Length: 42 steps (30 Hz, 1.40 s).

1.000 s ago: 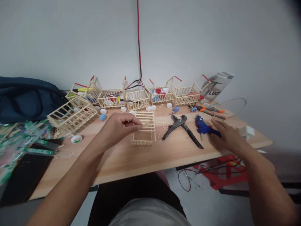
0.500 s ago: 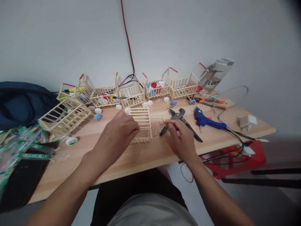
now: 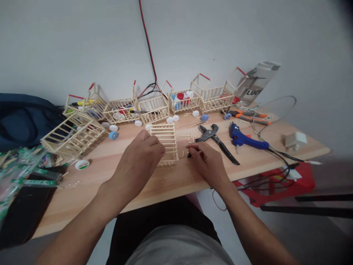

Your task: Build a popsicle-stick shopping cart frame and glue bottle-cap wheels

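Note:
My left hand (image 3: 146,154) is closed at the left side of a small frame of pale wooden sticks (image 3: 171,141), which lies on the table; the hand covers that side and hides its own fingertips. My right hand (image 3: 208,162) is just right of the frame, thumb and forefinger slightly apart, with nothing visible between them. Short cut stick pieces (image 3: 183,153) lie by its fingertips. Black-handled pliers (image 3: 211,136) rest behind this hand, and one jaw or handle end is partly covered by it.
Several small stick carts (image 3: 154,110) with red handles line the wall; another stick basket (image 3: 74,140) stands left. A blue glue gun (image 3: 245,140), orange-handled pliers (image 3: 253,117) and a white adapter (image 3: 295,140) are right. Plastic wrappers (image 3: 19,180) cover the left end. Bottle caps lie about.
My right hand has shifted slightly down, and its forefinger now reaches out further left toward the stick pieces. My left hand stays at the frame. The view has tilted a little.

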Each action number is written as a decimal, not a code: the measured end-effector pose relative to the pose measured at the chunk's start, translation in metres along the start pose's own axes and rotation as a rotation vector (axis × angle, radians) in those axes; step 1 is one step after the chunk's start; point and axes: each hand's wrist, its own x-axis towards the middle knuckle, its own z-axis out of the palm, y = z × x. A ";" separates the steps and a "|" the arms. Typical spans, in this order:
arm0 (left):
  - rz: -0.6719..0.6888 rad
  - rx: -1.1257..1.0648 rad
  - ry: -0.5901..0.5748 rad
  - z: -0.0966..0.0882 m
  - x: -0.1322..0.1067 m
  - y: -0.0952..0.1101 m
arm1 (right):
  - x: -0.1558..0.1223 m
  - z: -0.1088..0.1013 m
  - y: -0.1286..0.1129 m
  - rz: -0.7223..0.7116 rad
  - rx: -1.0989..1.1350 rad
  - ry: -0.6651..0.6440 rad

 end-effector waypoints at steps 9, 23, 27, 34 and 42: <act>-0.001 0.014 0.023 0.004 -0.002 0.000 | 0.001 -0.001 -0.001 -0.003 -0.021 -0.003; -0.024 0.012 0.020 0.006 -0.005 0.002 | 0.000 -0.001 -0.001 -0.007 -0.035 -0.019; -0.025 -0.002 0.040 0.006 -0.006 0.003 | 0.000 -0.001 -0.002 -0.008 -0.031 -0.013; -0.014 0.032 0.031 0.006 -0.008 0.004 | 0.000 -0.001 -0.001 -0.029 -0.027 -0.001; -0.045 -0.051 0.091 0.006 -0.011 0.003 | -0.001 -0.001 -0.001 -0.013 0.001 0.000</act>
